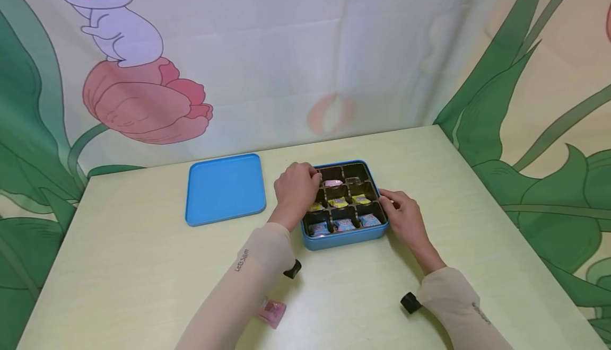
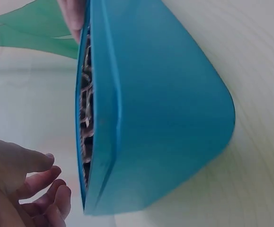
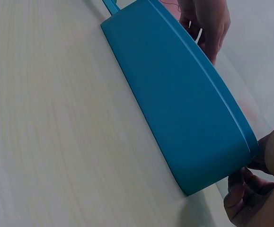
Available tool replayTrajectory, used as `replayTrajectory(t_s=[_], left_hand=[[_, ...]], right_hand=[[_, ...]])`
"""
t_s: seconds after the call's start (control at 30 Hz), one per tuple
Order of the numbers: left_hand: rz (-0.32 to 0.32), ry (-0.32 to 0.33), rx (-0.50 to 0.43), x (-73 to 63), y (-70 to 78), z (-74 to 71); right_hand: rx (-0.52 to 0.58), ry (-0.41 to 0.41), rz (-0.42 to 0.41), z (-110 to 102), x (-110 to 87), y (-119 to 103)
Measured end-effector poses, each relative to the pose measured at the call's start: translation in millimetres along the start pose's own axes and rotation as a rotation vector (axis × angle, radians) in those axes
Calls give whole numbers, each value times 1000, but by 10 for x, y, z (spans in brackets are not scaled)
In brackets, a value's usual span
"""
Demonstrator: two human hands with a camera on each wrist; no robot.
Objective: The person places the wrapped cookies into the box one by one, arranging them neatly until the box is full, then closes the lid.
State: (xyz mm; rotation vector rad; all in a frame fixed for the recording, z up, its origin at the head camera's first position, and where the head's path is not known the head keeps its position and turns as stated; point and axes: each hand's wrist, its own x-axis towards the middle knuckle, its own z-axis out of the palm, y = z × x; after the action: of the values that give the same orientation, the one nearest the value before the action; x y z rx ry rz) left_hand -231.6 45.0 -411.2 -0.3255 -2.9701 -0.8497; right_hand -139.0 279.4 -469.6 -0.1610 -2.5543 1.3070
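Note:
A blue box with a dark divided insert stands on the table. Blue wrapped candies lie in its front row and yellow ones in the middle row. A pink candy sits in the back middle compartment. My left hand is over the back left compartment, hiding it; in the left wrist view its thumb and bent fingers are apart, with nothing seen between them. My right hand holds the box's right side, thumb and fingertips at the rim.
A blue lid lies flat to the left of the box. Another pink packet lies near the front, partly behind my left sleeve. A printed curtain hangs behind the table.

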Motion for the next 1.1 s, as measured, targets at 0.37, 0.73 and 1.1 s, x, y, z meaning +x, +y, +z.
replayTrajectory(t_s=[0.37, 0.73, 1.1], left_hand=[[-42, 50, -76, -172, -351, -307], [-49, 58, -138, -448, -615, -506], [-11, 63, -261, -750, -859, -697]], right_hand=[[-5, -12, 17, -7, 14, -21], [-15, -13, 15, -2, -2, -14], [-24, -1, 5, 18, 4, -8]])
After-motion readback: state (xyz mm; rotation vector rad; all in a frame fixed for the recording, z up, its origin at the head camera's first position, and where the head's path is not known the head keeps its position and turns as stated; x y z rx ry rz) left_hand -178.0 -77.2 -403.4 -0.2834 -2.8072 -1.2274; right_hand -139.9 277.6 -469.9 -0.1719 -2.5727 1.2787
